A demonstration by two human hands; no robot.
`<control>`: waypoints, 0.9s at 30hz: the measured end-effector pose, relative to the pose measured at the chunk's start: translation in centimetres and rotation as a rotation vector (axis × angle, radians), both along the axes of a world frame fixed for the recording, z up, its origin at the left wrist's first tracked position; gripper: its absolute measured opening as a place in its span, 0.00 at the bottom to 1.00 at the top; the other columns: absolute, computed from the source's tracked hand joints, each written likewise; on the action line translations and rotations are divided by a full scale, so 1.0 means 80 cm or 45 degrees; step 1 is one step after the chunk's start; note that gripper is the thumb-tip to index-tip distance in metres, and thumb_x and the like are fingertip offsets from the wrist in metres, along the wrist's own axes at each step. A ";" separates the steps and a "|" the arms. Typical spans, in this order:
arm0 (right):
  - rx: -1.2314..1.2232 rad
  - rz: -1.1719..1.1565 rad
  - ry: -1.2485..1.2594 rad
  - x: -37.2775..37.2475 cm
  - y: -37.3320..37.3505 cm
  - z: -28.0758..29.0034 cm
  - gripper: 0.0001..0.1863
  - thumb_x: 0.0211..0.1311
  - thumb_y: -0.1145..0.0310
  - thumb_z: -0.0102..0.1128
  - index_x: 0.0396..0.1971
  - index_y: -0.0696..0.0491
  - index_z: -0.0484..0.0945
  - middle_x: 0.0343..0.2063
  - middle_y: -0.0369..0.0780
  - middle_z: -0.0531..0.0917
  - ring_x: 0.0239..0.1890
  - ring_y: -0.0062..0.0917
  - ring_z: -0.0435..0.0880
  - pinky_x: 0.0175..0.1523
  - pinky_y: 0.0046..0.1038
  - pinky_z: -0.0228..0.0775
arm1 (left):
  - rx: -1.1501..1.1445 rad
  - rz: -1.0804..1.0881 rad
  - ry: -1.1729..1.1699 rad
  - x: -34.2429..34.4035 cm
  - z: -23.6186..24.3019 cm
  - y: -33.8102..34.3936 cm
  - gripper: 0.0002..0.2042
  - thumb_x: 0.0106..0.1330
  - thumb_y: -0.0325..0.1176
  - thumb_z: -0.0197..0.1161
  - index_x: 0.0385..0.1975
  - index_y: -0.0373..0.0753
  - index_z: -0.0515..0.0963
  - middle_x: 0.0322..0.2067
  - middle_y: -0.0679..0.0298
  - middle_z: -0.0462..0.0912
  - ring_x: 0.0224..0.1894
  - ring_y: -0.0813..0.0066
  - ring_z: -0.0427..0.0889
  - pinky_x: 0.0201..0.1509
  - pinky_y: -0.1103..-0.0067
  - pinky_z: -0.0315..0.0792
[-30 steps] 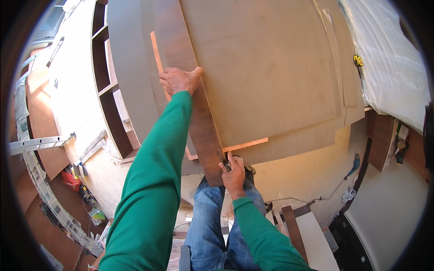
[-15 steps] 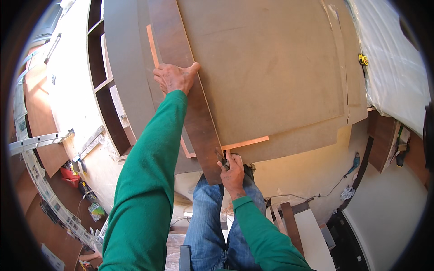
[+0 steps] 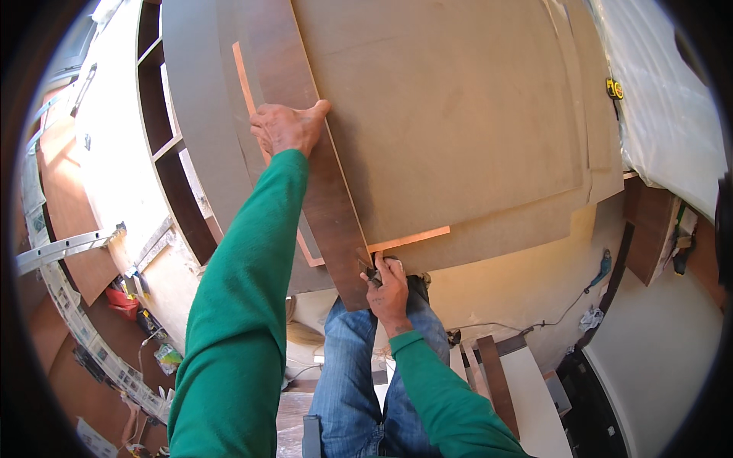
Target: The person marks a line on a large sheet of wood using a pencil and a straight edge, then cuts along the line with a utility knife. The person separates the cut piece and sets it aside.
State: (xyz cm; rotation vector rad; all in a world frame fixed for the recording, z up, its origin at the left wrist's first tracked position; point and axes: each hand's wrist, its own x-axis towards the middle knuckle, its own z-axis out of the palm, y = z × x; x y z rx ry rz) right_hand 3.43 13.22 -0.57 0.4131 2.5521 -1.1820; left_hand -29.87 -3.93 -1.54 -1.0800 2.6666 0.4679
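A long brown plank (image 3: pixel 336 206) lies lengthwise on a large grey-brown sheet (image 3: pixel 458 130). My left hand (image 3: pixel 289 126) grips it across its width, thumb over the right edge and fingers at the left. My right hand (image 3: pixel 388 298) is closed on a small dark tool (image 3: pixel 372 273) against the plank's near right edge; the tool's exact kind is unclear. A thin orange strip (image 3: pixel 416 235) runs rightward from beside that spot, and another (image 3: pixel 242 72) shows along the plank's left side.
A compartmented wooden frame (image 3: pixel 162 145) stands left, by a metal ladder (image 3: pixel 65 246). A yellow tape measure (image 3: pixel 615 88) sits near plastic sheeting (image 3: pixel 653 91) at right. A corded teal tool (image 3: pixel 599 271), boards (image 3: pixel 496 382) and assorted tools (image 3: pixel 137 313) lie lower around me.
The view has shifted slightly, with the frame and plank appearing farther left. Both hands keep their grips, and my right hand and tool remain at the same edge.
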 end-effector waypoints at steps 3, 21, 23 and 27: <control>0.006 0.002 -0.006 -0.001 0.001 0.000 0.34 0.51 0.76 0.80 0.61 0.58 0.81 0.44 0.44 0.81 0.48 0.41 0.82 0.53 0.38 0.76 | 0.009 0.003 -0.010 0.000 0.001 -0.001 0.53 0.46 0.59 0.75 0.60 0.16 0.65 0.60 0.37 0.66 0.67 0.43 0.65 0.72 0.62 0.65; -0.017 0.062 -0.094 0.003 0.005 -0.004 0.31 0.54 0.72 0.77 0.61 0.56 0.81 0.46 0.43 0.81 0.51 0.42 0.81 0.56 0.41 0.74 | 0.018 0.033 -0.049 0.001 0.010 0.003 0.55 0.49 0.61 0.75 0.63 0.15 0.63 0.63 0.39 0.66 0.69 0.44 0.64 0.73 0.60 0.65; -0.029 0.058 -0.142 0.004 0.005 -0.005 0.30 0.56 0.70 0.76 0.61 0.55 0.81 0.48 0.42 0.81 0.53 0.43 0.81 0.59 0.42 0.73 | 0.030 0.026 -0.043 0.001 0.009 0.002 0.55 0.49 0.61 0.75 0.64 0.15 0.63 0.64 0.39 0.66 0.69 0.45 0.64 0.73 0.60 0.65; -0.016 0.066 -0.064 0.002 0.005 -0.005 0.33 0.53 0.74 0.78 0.62 0.57 0.80 0.45 0.44 0.81 0.49 0.42 0.81 0.54 0.39 0.75 | 0.029 0.008 -0.052 0.000 0.010 0.003 0.55 0.49 0.61 0.76 0.64 0.16 0.63 0.64 0.39 0.65 0.69 0.45 0.64 0.72 0.58 0.65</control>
